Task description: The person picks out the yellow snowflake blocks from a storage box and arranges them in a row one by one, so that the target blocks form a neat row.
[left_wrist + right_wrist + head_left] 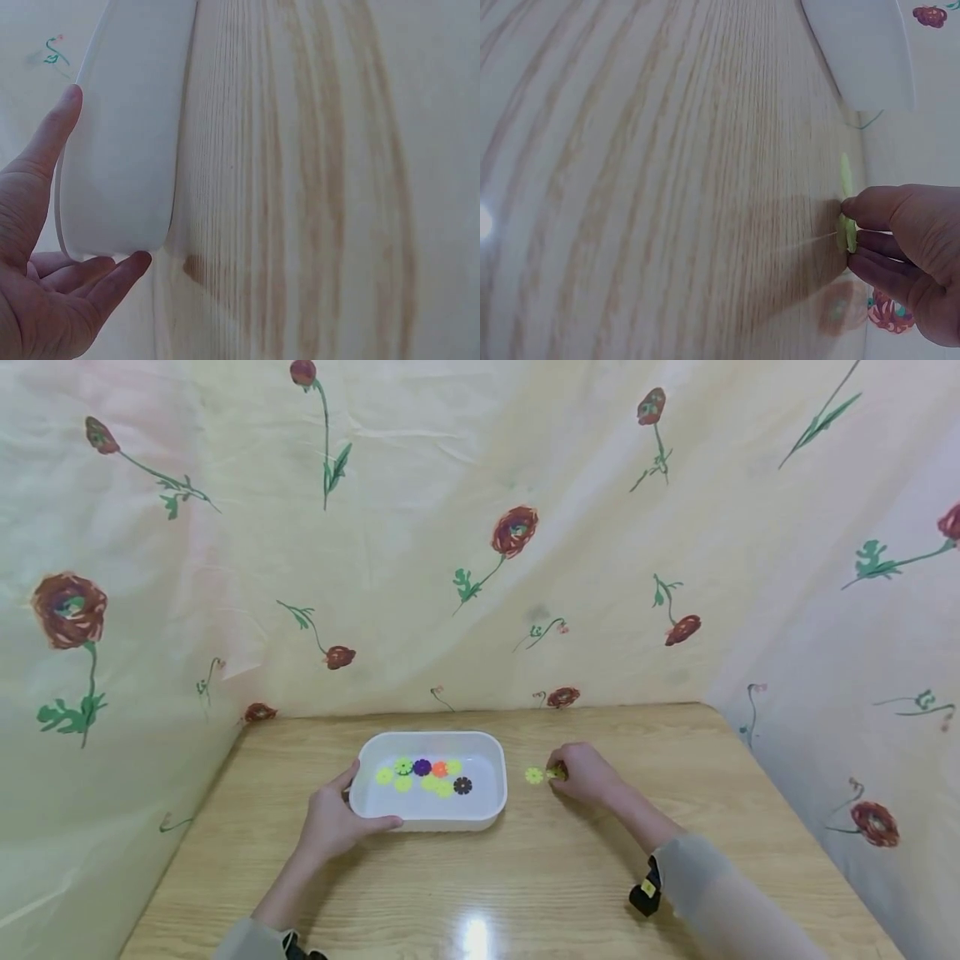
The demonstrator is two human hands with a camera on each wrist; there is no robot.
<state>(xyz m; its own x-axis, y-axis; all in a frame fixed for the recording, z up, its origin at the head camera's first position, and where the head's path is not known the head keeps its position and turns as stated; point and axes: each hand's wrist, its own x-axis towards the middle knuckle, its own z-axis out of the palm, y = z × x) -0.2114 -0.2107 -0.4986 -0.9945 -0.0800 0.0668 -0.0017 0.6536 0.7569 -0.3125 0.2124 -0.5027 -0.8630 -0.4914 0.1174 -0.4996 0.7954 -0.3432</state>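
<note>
A white plastic tub (450, 823) stands on the table, holding several flower-shaped plastic discs, mostly yellow, with an orange one (440, 769), a purple one (422, 767) and a dark one (462, 786). My left hand (333, 818) grips its near left corner, thumb along the near side and fingers against the left end. To the right of the tub, my right hand (585, 772) pinches a yellow flower disc (851, 234) low over the tabletop. Another yellow flower disc (533, 775) lies between that hand and the tub. My right fingertips partly hide the pinched disc.
The wooden table (465, 877) ends at the back against a hanging flowered cloth (420, 568), which also covers both sides. A black wrist device (647, 889) sits at my right sleeve.
</note>
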